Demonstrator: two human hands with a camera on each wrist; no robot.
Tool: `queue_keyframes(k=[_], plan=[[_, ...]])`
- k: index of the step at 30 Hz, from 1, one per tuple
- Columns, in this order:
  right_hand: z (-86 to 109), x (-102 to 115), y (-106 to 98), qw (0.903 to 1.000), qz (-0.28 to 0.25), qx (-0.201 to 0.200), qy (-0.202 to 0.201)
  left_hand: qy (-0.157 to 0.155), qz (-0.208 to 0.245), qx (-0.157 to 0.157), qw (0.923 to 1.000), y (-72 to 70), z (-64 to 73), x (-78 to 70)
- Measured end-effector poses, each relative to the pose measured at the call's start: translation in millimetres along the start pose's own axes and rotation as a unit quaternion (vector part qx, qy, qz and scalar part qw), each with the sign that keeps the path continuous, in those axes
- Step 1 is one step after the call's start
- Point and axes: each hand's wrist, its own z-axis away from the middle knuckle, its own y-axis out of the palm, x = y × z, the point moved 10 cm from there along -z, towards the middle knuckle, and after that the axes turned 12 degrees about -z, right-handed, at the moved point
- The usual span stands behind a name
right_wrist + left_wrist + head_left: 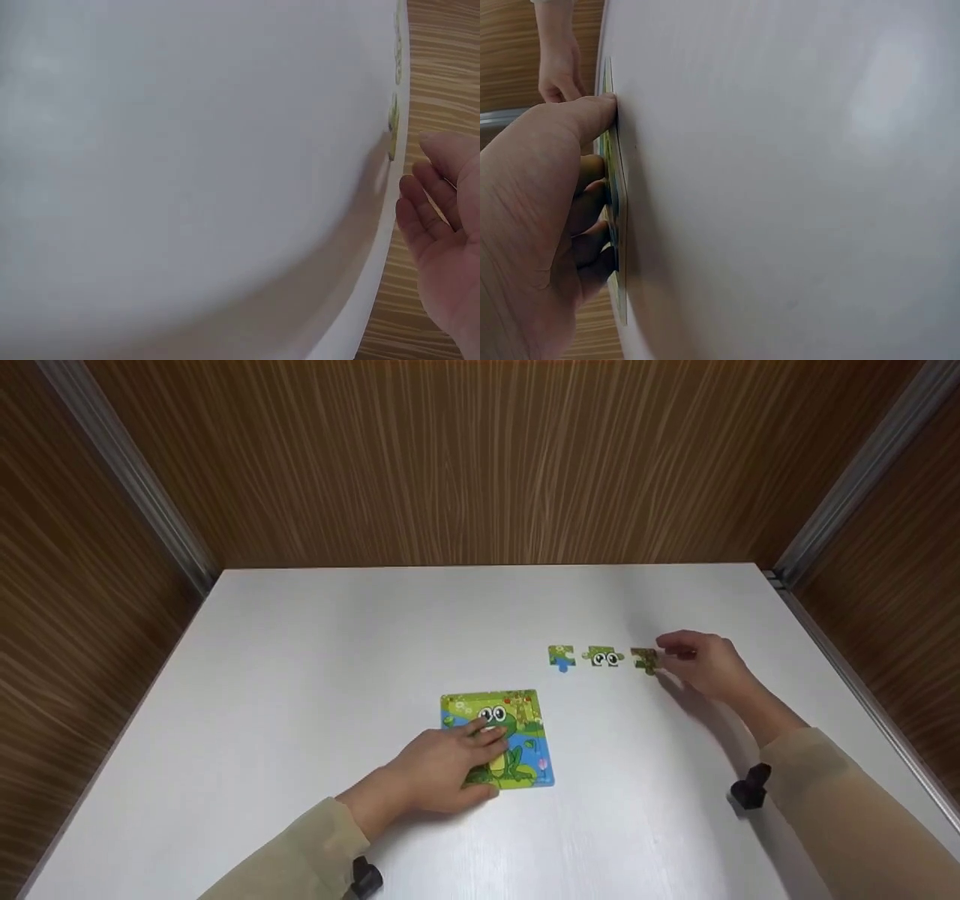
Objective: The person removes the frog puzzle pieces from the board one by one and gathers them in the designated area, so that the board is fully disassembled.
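A square frog puzzle (529, 746) lies on the white table, with a green frog on blue and yellow-green. My left hand (450, 765) rests on its left part, fingers across the frog's body and thumb at the near edge; this covers some of the picture. In the left wrist view, the left hand (532, 195) touches the thin board (622, 289). Farther back, my right hand (705, 664) is beside a brown-green puzzle piece (643, 659). The right wrist view shows the right hand (446, 225) with loosely bent fingers, nothing between them, just above the table.
Left of the brown-green piece, a piece with the frog's eyes (604, 657) and a blue-green piece (562, 657) lie in the same row. Wood-grain panels (480, 465) enclose the table (300, 660) at the back and sides.
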Motion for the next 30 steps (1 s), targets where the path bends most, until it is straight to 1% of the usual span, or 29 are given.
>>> queue_keyframes(k=[3,7,10,13,17,19,22,26,30], plan=[[1.5,11.0,2.8,0.9997,-0.012,-0.001,-0.019,-0.002,0.005,-0.003,1.0,-0.7,-1.0,0.8],[3.2,28.7,11.9,0.9984,-0.023,0.001,-0.052,-0.004,0.014,-0.006,0.9999,-0.9,-1.1,1.8],[5.0,44.8,21.3,0.9961,-0.024,0.003,-0.085,-0.006,0.021,-0.012,0.9997,-4.0,-0.8,3.4],[7.5,63.2,33.2,0.9915,-0.03,0.009,-0.126,-0.013,0.026,-0.025,0.9993,-10.5,0.5,6.9],[12.6,86.6,55.7,0.9847,-0.035,0.028,-0.168,-0.027,0.03,-0.039,0.9984,-18.8,5.4,13.5],[15.9,96.2,68.9,0.9827,-0.03,0.04,-0.178,-0.032,0.029,-0.039,0.9983,-20.3,9.3,16.5],[20.8,110.2,88.1,0.9794,-0.03,0.062,-0.19,-0.028,0.017,-0.04,0.9986,-21.8,17.1,19.3],[25.3,128.4,114.0,0.9736,-0.035,0.091,-0.206,-0.016,-0.005,-0.042,0.999,-20.7,29.7,21.2],[29.0,144.3,141.0,0.9682,-0.041,0.118,-0.217,-0.013,-0.017,-0.038,0.999,-14.1,37.6,23.0]])
